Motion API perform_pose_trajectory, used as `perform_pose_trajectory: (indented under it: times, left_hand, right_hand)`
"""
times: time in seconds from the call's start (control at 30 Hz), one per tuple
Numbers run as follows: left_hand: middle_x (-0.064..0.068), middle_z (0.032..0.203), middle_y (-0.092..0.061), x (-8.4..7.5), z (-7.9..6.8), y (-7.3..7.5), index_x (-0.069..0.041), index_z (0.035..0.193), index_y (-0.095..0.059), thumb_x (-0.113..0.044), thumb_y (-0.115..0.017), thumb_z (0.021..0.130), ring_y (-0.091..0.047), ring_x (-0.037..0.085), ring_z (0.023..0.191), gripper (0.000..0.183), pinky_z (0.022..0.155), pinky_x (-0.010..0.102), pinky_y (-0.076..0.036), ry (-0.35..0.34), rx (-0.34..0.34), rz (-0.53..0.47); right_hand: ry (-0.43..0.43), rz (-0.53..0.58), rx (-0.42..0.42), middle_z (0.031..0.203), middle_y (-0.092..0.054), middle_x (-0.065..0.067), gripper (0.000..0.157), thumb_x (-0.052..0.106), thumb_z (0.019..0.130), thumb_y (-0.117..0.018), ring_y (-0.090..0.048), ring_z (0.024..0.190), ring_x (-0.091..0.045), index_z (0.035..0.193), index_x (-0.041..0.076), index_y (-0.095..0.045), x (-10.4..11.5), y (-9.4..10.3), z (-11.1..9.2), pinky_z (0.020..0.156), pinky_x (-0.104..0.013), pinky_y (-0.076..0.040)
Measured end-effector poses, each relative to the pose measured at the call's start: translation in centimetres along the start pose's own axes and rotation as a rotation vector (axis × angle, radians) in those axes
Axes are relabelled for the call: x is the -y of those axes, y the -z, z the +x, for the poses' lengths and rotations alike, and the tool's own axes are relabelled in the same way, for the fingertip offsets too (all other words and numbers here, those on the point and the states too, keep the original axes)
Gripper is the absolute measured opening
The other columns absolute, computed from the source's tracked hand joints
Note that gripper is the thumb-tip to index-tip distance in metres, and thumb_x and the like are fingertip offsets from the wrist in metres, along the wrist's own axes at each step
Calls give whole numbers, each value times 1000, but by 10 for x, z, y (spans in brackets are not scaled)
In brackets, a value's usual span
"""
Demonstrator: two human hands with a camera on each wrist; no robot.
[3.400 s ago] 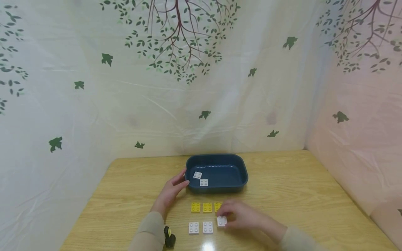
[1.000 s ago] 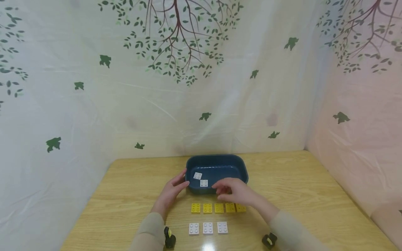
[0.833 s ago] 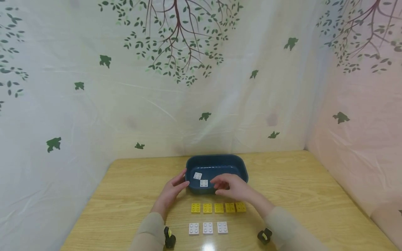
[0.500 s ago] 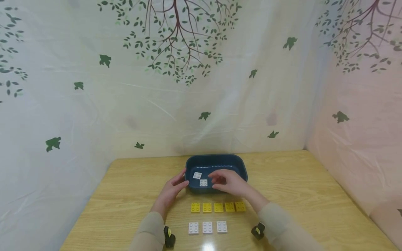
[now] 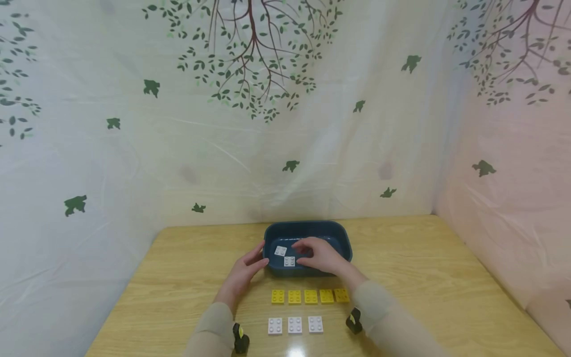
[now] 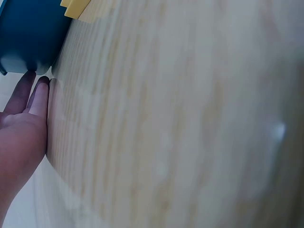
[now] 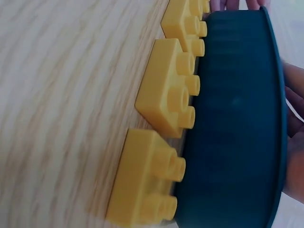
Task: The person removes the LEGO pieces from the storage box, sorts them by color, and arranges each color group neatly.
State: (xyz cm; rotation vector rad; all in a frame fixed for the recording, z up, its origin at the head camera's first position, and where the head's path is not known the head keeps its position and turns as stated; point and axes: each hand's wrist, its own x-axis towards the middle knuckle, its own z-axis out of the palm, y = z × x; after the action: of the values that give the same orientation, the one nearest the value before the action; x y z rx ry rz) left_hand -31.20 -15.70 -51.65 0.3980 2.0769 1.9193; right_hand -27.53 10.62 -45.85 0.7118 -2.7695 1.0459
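Note:
In the head view a dark blue bin (image 5: 308, 229) stands at the back of the table, with two white toy bricks (image 5: 289, 261) lying in its left part. My left hand (image 5: 241, 272) touches the bin's left end with extended fingers; the left wrist view shows those fingertips against the blue wall (image 6: 35, 38). Over the bin's opening is my right hand (image 5: 322, 256), fingers loosely bent with a gap from the thumb, just right of the nearer white brick. Nothing shows in its grasp. The right wrist view has the bin's wall hiding its fingertips.
Several yellow bricks (image 5: 294, 297) form a row in front of the bin. Closer to me, three white bricks (image 5: 295, 325) make a second row. Black devices (image 5: 241, 339) sit at both wrists. A printed curtain (image 5: 285, 124) surrounds the wooden table (image 5: 178, 277).
My right hand has let go of a white brick, now at the right end of the white row. It then moved forward and left over the bin. My left hand has stayed put.

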Motion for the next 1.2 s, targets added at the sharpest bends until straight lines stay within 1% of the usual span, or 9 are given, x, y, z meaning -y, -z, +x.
perform_pose_trajectory:
  times: [0.2,0.33,0.63,0.87,0.97,1.1,1.2]
  left_hand:
    - [9,154,-42,1,0,1,-29,151,-43,-25,-65,97,-35,32,142,59,113,60,-23,1,0,23]
    - [10,153,-43,0,-1,0,-29,151,-44,-26,-65,97,-36,32,141,58,113,61,-24,-6,1,38]
    - [11,154,-41,-2,-3,-1,-27,152,-42,-27,-63,98,-36,34,141,58,113,61,-24,-15,-3,44]
    - [8,152,-44,-3,-4,0,-27,152,-43,-26,-64,98,-37,31,141,58,114,59,-24,-13,-8,49]
    - [7,152,-44,-3,-4,0,-27,152,-42,-26,-64,98,-36,30,141,58,114,58,-25,-10,-5,53]
    - [7,153,-43,-2,-3,0,-27,152,-41,-26,-63,98,-35,30,142,59,114,57,-25,-8,6,53]
    - [8,153,-42,-1,-3,0,-27,152,-41,-26,-63,98,-35,31,142,59,114,58,-24,-13,8,47]
  right_hand:
    - [-62,-22,46,114,-67,-4,38,10,85,-78,-62,101,-20,121,5,-67,-1,-7,11,91,-41,-52]
    - [-98,-41,60,115,-67,-3,37,13,86,-78,-61,103,-19,121,8,-68,-2,-11,16,94,-41,-51]
    - [-160,-40,78,117,-67,-2,37,16,85,-80,-61,107,-19,120,13,-69,-8,-19,28,99,-42,-47]
    - [-163,-21,131,116,-69,-1,35,14,84,-80,-62,109,-20,118,13,-71,-16,-23,34,101,-43,-47]
    - [-151,-40,150,115,-70,-1,34,13,83,-81,-62,108,-20,116,13,-72,-19,-25,36,101,-43,-46]
    - [-132,-72,162,111,-71,-2,32,9,81,-82,-62,104,-21,112,11,-73,-20,-25,38,99,-44,-46]
    - [-130,-72,162,108,-71,-2,30,8,80,-82,-62,100,-21,108,11,-74,-20,-25,38,97,-45,-48]
